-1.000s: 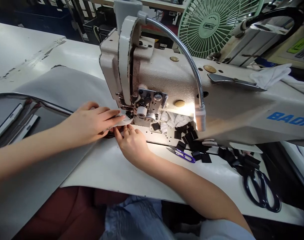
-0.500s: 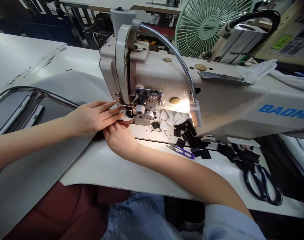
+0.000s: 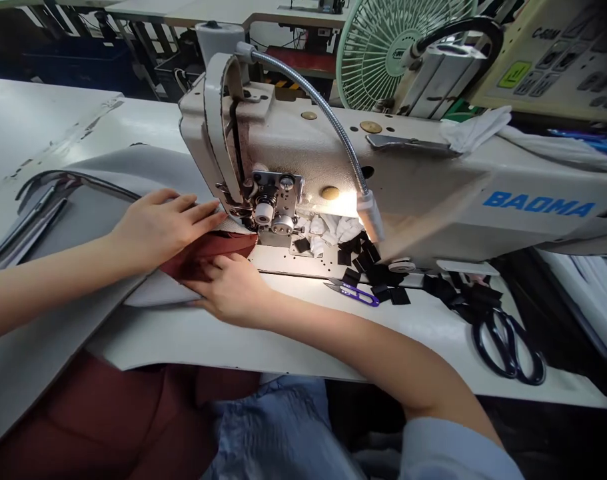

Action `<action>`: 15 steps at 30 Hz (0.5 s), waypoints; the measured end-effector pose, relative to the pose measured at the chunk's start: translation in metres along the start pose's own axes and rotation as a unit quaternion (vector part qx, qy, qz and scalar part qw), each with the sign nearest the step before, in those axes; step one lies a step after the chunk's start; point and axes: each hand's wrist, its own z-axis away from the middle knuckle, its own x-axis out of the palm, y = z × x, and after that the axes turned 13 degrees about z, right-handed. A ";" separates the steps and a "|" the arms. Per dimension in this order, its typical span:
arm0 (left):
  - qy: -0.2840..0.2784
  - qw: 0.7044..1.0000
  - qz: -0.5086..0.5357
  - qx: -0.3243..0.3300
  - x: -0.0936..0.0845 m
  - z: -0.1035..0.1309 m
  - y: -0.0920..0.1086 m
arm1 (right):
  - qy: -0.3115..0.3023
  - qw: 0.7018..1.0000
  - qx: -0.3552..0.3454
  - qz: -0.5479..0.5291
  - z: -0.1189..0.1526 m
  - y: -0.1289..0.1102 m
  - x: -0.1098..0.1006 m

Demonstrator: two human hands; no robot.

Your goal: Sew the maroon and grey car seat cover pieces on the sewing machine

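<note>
A sewing machine [image 3: 278, 140] stands over the white table, its lamp lit beside the needle area. Large grey material [image 3: 103, 213] lies left of it, with a dark red fabric [image 3: 208, 247] running up to the presser area. My left hand [image 3: 158, 223] rests on the material with its fingers spread toward the machine. Just right of and below it, my right hand [image 3: 230, 287] grips the near edge of the red fabric, its fingers partly hidden in the folds.
Purple snips [image 3: 354, 292], black fabric squares [image 3: 399, 295] and white scraps [image 3: 333, 230] lie right of the needle area. Black-handled scissors [image 3: 508, 347] sit farther right. A green fan [image 3: 383, 57] stands behind the machine.
My hands have moved apart, the left one slightly back to the left, the right one nearer me. More red fabric shows between them. The view has shifted a little.
</note>
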 end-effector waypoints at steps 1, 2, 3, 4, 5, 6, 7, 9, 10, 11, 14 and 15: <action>-0.001 1.000 -0.022 0.011 -0.002 -0.002 -0.004 | 0.003 1.000 0.001 -0.005 0.012 -0.001 0.001; 0.001 0.999 -0.035 0.024 -0.004 -0.004 -0.006 | 0.002 1.000 0.000 -0.009 0.021 -0.003 0.002; 0.006 0.998 -0.044 0.039 -0.006 -0.006 -0.005 | -0.005 1.000 -0.001 -0.016 0.026 -0.004 0.005; 0.009 0.998 -0.046 0.053 -0.008 -0.008 -0.002 | -0.018 1.000 -0.004 -0.025 0.027 -0.007 0.007; 0.005 0.997 -0.040 0.065 -0.010 -0.010 0.004 | -0.033 0.999 -0.006 -0.036 0.024 -0.009 0.010; -0.016 0.997 -0.027 0.070 -0.011 -0.013 0.013 | -0.049 0.998 -0.004 -0.049 0.019 -0.011 0.013; -0.049 0.997 -0.010 0.066 -0.012 -0.017 0.024 | -0.064 0.996 0.000 -0.061 0.012 -0.013 0.015; -0.125 0.991 0.020 0.045 -0.009 -0.028 0.047 | -0.083 0.994 0.001 -0.077 -0.001 -0.016 0.018; -0.153 0.987 0.028 0.032 -0.007 -0.033 0.058 | -0.084 0.993 -0.004 -0.079 -0.006 -0.017 0.019; -0.170 0.985 0.033 0.020 -0.004 -0.037 0.066 | -0.083 0.993 -0.010 -0.079 -0.007 -0.018 0.020; -0.170 0.984 0.042 -0.014 0.005 -0.041 0.074 | -0.042 0.997 -0.007 -0.059 0.001 -0.021 0.021; -0.166 0.984 0.054 -0.035 0.007 -0.039 0.071 | -0.028 0.998 0.000 -0.050 0.006 -0.022 0.020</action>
